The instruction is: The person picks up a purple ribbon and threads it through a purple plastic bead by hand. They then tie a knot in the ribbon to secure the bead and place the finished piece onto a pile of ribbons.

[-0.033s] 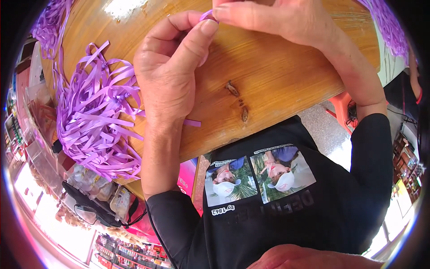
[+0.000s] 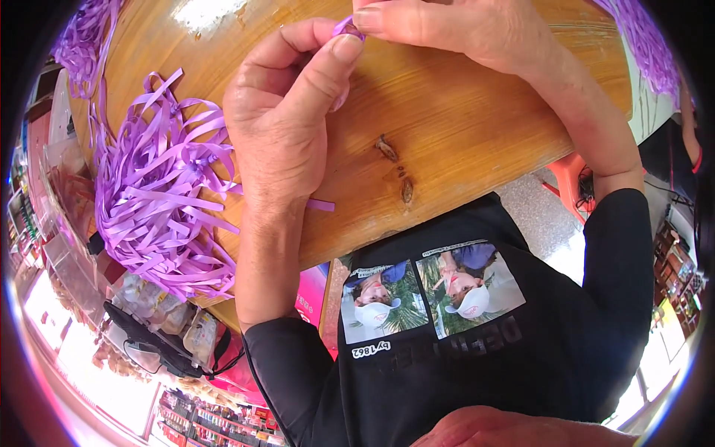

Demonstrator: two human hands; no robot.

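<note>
Near the top edge, a small loop of purple ribbon (image 2: 342,27) is pinched between the thumb and forefinger of my left hand (image 2: 287,104). My right hand (image 2: 454,30) meets it from the right, thumb and fingers closed on the same ribbon; its upper part is cut off by the picture's edge. Left of my left wrist lies a big loose heap of purple ribbon strips (image 2: 160,201), some with small knots or bows. One ribbon end (image 2: 320,205) sticks out to the right from behind my left wrist.
The wooden table (image 2: 477,134) has dark knots and a curved near edge. More purple ribbon bunches hang at the far left (image 2: 82,48) and far right (image 2: 648,45). An orange stool (image 2: 572,182) stands beyond the right edge. Plastic-wrapped goods and a black bag (image 2: 160,350) sit lower left.
A little more of the purple ribbon loop shows between my fingertips, and my right hand has shifted very slightly. The rest looks the same.
</note>
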